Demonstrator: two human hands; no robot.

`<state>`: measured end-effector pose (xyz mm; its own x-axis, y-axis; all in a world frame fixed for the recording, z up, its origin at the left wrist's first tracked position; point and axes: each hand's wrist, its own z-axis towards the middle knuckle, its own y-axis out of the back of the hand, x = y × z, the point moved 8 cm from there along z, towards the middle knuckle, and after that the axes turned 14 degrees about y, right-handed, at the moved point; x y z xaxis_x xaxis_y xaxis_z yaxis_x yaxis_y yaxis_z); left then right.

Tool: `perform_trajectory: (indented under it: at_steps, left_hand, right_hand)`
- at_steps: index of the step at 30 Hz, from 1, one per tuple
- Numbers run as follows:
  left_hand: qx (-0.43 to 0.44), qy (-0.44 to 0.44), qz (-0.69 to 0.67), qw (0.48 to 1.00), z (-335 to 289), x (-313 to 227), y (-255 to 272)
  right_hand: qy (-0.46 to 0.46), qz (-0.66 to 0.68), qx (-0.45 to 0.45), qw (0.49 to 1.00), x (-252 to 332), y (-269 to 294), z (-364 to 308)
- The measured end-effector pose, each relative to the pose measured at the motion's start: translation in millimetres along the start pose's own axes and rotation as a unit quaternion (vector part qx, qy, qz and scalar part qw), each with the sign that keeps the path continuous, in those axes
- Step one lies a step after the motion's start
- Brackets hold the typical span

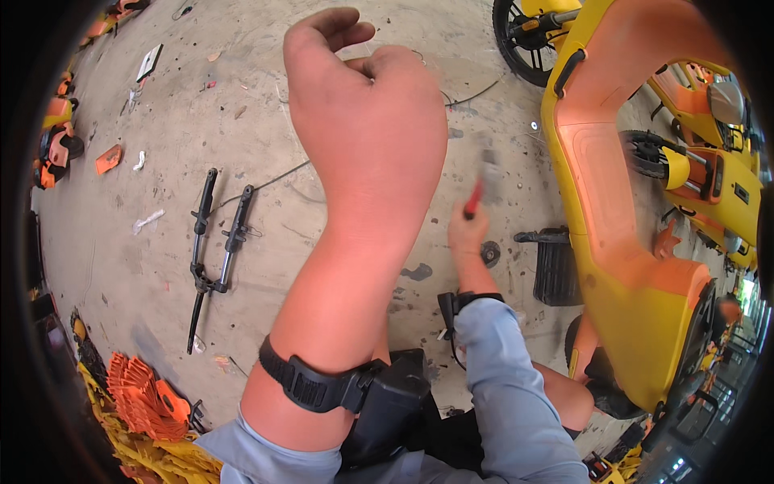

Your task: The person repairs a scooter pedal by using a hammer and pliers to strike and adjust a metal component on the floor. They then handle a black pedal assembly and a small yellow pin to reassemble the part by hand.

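My left hand (367,105) is raised close to the camera, back of the hand up. Its fingers bend loosely, a gap showing between them and the thumb, and I see nothing held; the palm is hidden. Lower and to the right, my right hand (468,231) is closed around the red handle of a hammer (476,198). The hammer's grey head points away from me and is smeared by motion. Just below that hand, a small dark ring-shaped part (489,253) lies on the concrete floor (278,234).
A yellow-and-orange scooter (601,185) stands close on the right, a black plastic piece (558,270) beside it. Left lies a front fork (211,266); orange plastic parts (145,395) are piled lower left. A thin cable (476,94) crosses the floor. More scooters (709,194) stand far right.
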<state>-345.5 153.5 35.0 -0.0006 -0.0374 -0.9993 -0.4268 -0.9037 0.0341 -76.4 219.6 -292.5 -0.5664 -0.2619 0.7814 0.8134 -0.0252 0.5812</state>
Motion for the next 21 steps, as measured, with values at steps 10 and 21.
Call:
perform_trajectory:
  at_steps: [10, 21]
  left_hand:
    - [0.000, 0.018, 0.022, 1.000, 3, 9, -6]
    - [0.079, -0.031, 0.045, 0.995, -29, 1, -49]
  right_hand:
    - [-0.327, 0.217, 0.084, 0.916, -12, 44, -13]
    - [-0.122, 0.129, 0.040, 0.983, 61, 138, 86]
